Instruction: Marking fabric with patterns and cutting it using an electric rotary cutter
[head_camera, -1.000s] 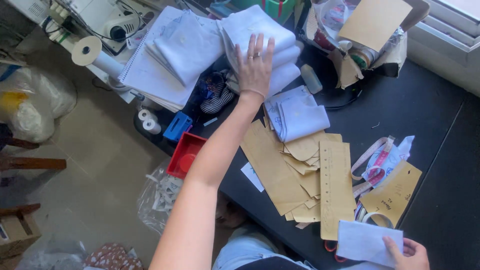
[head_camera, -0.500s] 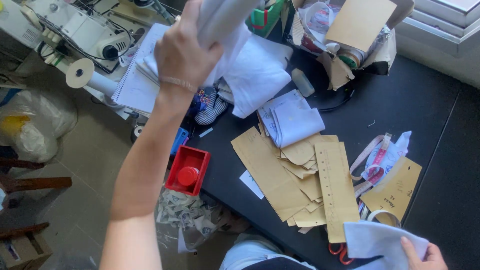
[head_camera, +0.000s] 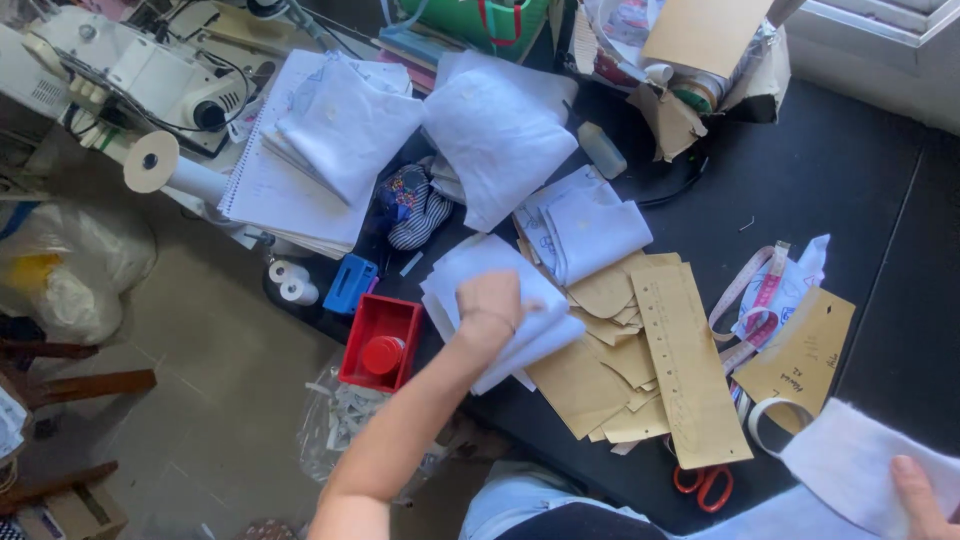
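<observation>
My left hand (head_camera: 488, 303) grips a stack of white fabric pieces (head_camera: 500, 300) and holds it low over the left edge of the black table (head_camera: 850, 180), next to brown paper patterns (head_camera: 640, 350). My right hand (head_camera: 918, 497) is at the bottom right corner, fingers on a pale fabric piece (head_camera: 850, 465) that lies over the table's near edge. More white fabric (head_camera: 500, 135) sits further back, with another folded bundle (head_camera: 585, 230) between the two piles.
A red box with a red spool (head_camera: 380, 343) and a blue box (head_camera: 350, 283) sit at the table's left edge. Orange-handled scissors (head_camera: 705, 483), a tape roll (head_camera: 775, 420), a measuring tape (head_camera: 755, 300), a notebook (head_camera: 290, 170) and a sewing machine (head_camera: 130, 70) lie around.
My left hand lifted a stack of white fabric from the far pile, swung it up, and has brought it down near the table's left front edge. My right hand stayed on its fabric.
</observation>
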